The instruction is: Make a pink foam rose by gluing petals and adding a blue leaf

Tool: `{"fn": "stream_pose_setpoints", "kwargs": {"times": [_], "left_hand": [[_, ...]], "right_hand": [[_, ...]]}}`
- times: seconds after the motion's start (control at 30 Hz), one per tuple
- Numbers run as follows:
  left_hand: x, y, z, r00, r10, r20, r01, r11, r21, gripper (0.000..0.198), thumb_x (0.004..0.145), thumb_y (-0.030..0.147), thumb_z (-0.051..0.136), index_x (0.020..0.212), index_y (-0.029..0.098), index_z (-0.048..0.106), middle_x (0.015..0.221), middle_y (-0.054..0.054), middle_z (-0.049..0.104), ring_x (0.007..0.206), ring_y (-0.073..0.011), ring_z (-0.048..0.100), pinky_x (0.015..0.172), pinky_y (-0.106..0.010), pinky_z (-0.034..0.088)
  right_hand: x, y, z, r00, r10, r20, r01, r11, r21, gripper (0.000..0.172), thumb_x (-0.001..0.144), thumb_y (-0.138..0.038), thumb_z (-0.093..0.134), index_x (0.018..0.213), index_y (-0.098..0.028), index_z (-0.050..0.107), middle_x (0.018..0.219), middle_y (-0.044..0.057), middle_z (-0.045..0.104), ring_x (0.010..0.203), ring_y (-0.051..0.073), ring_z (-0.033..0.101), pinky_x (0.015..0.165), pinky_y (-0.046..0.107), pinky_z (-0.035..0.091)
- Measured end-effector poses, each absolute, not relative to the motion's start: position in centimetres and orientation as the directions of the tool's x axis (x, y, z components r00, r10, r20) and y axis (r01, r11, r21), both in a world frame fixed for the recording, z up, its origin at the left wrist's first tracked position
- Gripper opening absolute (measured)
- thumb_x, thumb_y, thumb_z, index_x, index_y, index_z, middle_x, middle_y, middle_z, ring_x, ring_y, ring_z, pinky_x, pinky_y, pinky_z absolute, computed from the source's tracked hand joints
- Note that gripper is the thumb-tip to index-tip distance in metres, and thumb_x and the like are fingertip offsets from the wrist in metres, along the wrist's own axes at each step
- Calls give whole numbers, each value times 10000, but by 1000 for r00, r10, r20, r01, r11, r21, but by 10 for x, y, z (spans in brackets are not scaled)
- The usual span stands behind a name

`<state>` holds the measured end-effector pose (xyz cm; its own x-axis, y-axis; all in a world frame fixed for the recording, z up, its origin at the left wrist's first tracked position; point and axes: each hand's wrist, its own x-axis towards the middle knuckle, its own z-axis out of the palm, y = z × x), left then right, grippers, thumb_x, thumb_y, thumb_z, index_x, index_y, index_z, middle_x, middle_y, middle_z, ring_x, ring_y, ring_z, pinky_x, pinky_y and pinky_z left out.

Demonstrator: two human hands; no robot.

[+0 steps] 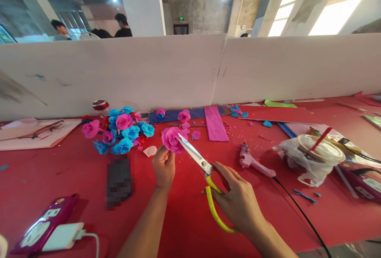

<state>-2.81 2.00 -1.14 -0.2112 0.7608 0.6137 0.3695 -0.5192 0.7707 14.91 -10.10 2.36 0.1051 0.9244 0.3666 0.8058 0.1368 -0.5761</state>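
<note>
Item 1: pink paper rose [172,139], middle of the red worktop [68,170], held up off the surface. The left hand [163,167] pinches it from below, fingers curled tight round its base.

Item 2: scissors [205,168], steel blades, yellow handles. The right hand [238,202] grips them with fingers through the loops. The blade tip rests against the rose's right side; the blades look nearly closed, though the angle makes this hard to confirm.

Item 3: heap of blue and pink paper flowers [120,131], left of the rose, towards the far edge.

Item 4: pink paper strip [216,124], flat, near the far edge, just right of the rose.

Item 5: pink glue gun [256,164], lying on its side right of the scissors, black cord [300,214] running to the near edge.

Item 6: lidded plastic cup [320,151] with red straw, inside a clear bag, near the right edge.

Item 7: purple power strip [38,228], near left corner, white charger [64,237] plugged in.

Item 8: white partition [149,71], standing along the far edge.
</note>
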Motion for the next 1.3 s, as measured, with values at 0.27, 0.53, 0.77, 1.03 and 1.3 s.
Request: {"fn": "stream_pose_setpoints", "kwargs": {"times": [0.27,0.53,0.77,1.03,1.3], "left_hand": [[-26,18,-9,-216,767,604,336,-522,784,143,813,244,564,700,186,630,674,-1,594,634,-125,516,577,-224,415],[-25,16,-8,-205,767,608,323,-533,782,159,815,237,565,680,173,618,676,4,594,646,-117,515,589,-212,396],[-26,17,-10,-218,763,608,322,-532,783,146,804,207,566,674,167,621,663,11,588,627,-109,498,570,-207,384],[-25,20,-10,-204,773,601,267,-547,794,117,792,221,576,722,176,658,661,4,587,676,-134,544,631,-222,421],[-24,23,-4,-290,825,485,122,-470,874,226,702,174,574,492,192,491,498,22,500,692,-162,561,653,-239,434]], "right_hand": [[148,-101,21,97,922,376,798,154,-583,424,747,-333,639,1151,-225,569,1076,96,678,905,242,678,739,316,550],[150,-102,20,93,933,349,787,145,-600,435,761,-357,641,1166,-221,559,1080,96,679,891,235,685,738,303,551],[166,-102,30,25,938,346,838,169,-519,454,758,-335,658,1187,-246,540,1100,65,673,926,224,674,750,290,538],[195,-103,48,-53,921,386,899,212,-383,405,776,-320,632,1169,-261,554,1001,45,699,837,206,683,697,269,530],[215,-90,72,103,923,371,872,95,-480,395,792,-421,567,1121,-209,514,808,30,701,657,184,659,570,257,505]]}}
